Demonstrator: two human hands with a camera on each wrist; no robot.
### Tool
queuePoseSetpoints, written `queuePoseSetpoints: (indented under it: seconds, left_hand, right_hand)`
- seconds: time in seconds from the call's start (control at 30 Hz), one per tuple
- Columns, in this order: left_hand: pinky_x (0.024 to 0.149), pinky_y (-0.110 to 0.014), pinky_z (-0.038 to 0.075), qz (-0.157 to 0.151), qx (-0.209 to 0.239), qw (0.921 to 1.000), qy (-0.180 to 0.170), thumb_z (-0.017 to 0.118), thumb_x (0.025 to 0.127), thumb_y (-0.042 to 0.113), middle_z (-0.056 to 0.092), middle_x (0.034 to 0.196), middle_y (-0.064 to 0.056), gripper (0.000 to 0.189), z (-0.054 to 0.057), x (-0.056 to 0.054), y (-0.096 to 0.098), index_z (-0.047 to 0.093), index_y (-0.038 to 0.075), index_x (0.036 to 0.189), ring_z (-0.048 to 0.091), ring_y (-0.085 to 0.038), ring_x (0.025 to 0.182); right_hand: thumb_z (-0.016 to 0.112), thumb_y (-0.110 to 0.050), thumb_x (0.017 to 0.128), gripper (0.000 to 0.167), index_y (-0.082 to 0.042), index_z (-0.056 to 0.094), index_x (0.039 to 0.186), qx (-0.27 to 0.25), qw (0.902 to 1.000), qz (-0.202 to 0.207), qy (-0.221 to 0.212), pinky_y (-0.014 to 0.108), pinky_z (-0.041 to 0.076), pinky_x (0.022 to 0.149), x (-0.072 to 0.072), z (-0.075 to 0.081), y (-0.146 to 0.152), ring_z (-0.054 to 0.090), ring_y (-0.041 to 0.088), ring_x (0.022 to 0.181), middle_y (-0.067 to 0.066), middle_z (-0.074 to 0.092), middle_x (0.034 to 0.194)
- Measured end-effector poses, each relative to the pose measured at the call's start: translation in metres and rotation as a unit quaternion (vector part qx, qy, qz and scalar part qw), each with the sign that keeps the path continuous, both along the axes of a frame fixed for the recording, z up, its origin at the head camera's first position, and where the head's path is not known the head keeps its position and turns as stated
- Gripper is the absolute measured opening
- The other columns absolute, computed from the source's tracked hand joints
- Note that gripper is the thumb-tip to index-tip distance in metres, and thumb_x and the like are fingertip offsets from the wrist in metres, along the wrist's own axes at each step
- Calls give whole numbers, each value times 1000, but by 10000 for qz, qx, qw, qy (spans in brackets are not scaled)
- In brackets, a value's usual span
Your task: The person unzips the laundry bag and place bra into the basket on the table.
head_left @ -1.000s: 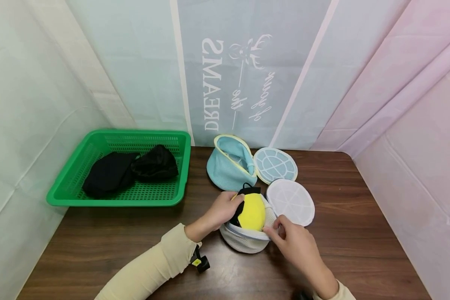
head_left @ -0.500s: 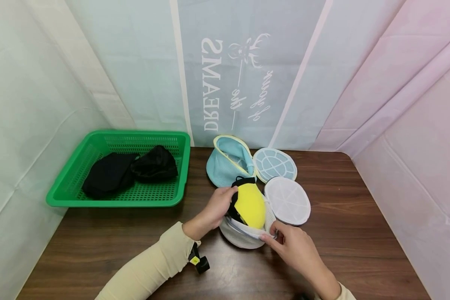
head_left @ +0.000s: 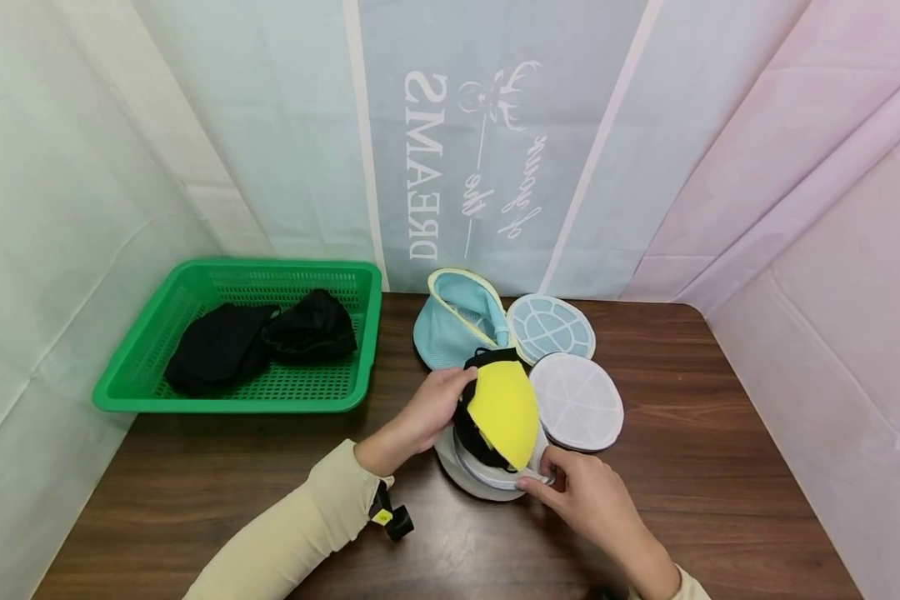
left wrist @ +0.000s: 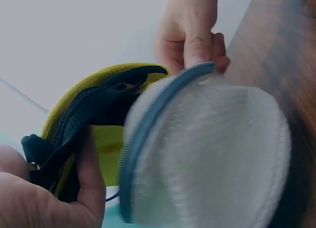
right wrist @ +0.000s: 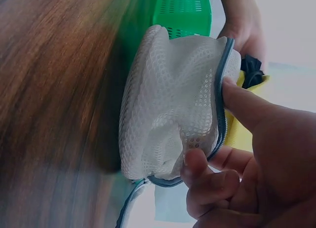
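Note:
My left hand (head_left: 423, 412) grips a folded bra (head_left: 506, 408), yellow with black fabric and a thin black loop at its top. It is over the mouth of a white mesh laundry bag (head_left: 471, 477). In the left wrist view the bra's black inner side (left wrist: 89, 107) and yellow edge face me. My right hand (head_left: 596, 500) pinches the bag's zipped rim between thumb and fingers. The right wrist view shows the grey-blue zipper (right wrist: 220, 90) and the dented mesh wall. The bag's inside is largely hidden behind the bra in the head view.
Behind stands a blue mesh bag (head_left: 450, 329) with its mouth open and its round lid (head_left: 551, 327) folded back. The white bag's round lid (head_left: 577, 402) lies to the right. A green basket (head_left: 236, 406) at left holds black garments (head_left: 221, 348).
The bra, earlier sitting in the white bag's mouth, has risen and tilted over the rim in my left hand. My right hand has closed more firmly on the rim; the white lid shifted slightly.

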State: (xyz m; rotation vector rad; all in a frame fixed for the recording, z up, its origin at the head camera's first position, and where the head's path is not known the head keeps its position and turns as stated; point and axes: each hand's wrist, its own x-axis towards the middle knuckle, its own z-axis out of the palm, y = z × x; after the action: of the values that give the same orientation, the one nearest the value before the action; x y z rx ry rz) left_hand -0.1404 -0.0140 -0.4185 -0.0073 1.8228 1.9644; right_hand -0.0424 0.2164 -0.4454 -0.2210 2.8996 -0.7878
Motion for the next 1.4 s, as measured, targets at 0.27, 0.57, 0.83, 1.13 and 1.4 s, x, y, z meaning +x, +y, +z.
queuePoseSetpoints:
  seconds: [0.27,0.57,0.83,1.13,1.4]
  left_hand:
    - [120,-51,26,-141,-370,9971,656,44,110,25,42,155,-20,47,37,-2,-24,51,-10,141,30,-32,148]
    - [84,-32,46,-191,-812,9861,1440,43,111,25,56,89,-6,35,72,-7,-62,62,-2,98,52,-21,89]
    - [57,-31,36,-111,-1621,9713,1740,43,111,30,30,62,0,37,97,-11,-104,54,1,91,27,-15,50]
    - [49,-32,34,-76,-2732,9391,2084,42,110,41,29,62,-3,46,114,-12,-149,38,6,81,28,-19,46]
    - [47,-34,33,55,-3312,9192,2129,39,109,49,28,61,-3,51,121,-13,-181,36,6,81,26,-18,44]
  right_hand:
    - [82,-50,80,35,-30,54,77,-168,9997,140,66,23,38,51,0,2,2,43,-1,54,-19,47,62]
    - [83,-43,83,34,-32,53,73,-84,9992,265,281,22,36,50,1,6,4,42,-2,53,-21,45,60]
    - [79,-46,86,30,-35,54,73,-234,9984,386,334,21,36,49,1,8,7,43,-4,53,-22,45,60]
    - [85,-49,78,31,-32,60,86,-619,9944,759,399,20,39,51,3,11,12,46,-6,56,-22,50,67]
    - [87,-34,81,28,-34,59,85,-479,9942,840,480,20,39,51,3,11,13,44,-6,56,-25,51,69]
